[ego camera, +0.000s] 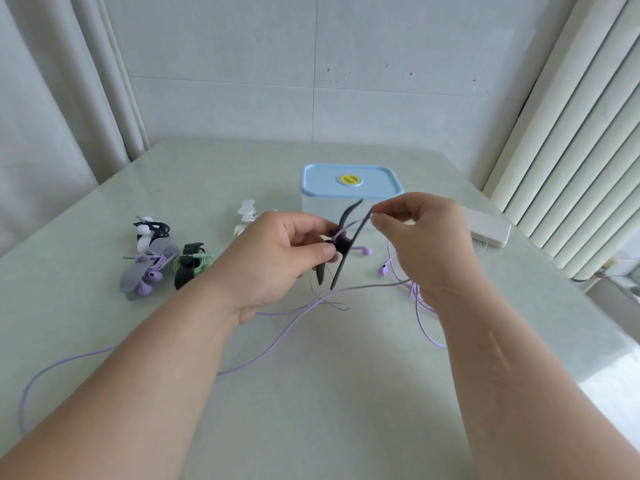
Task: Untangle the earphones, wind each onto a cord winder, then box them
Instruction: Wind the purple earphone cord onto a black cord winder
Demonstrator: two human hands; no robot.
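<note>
**Inspector:** State of the left hand (277, 247)?

**Recorder:** Raised above the worktop (329, 410). Its thumb and fingers are curled round the middle of a black winder (346, 244), which it holds roughly upright with its flaps spread.

**Inspector:** And the right hand (426, 233)?

**Recorder:** Level with the left and just beside the winder. Its thumb and forefinger pinch the purple cord (374, 285) near the winder's upper end. The other fingers are curled.

**Inspector:** Where does the cord run?

**Recorder:** From the pinch it passes to the winder's middle, at the left thumb. The rest lies loose on the worktop below both hands, with one long loop trailing off to the near left and other loops under the right wrist. Two purple earbuds (384, 270) rest on the worktop between the hands, past the winder.

**Inspector:** The box (322, 183)?

**Recorder:** Behind the hands, at mid worktop, with its blue lid on and a yellow knob on top.

**Inspector:** Other items?

**Recorder:** A white winder (247, 211) behind the left hand, partly hidden. Far left, three wound sets lie close together: a white set (150, 230), a purple set (145, 271) on a grey winder and a green set (190, 265) on a black one. A flat white block (488, 230) lies right of the box.
</note>
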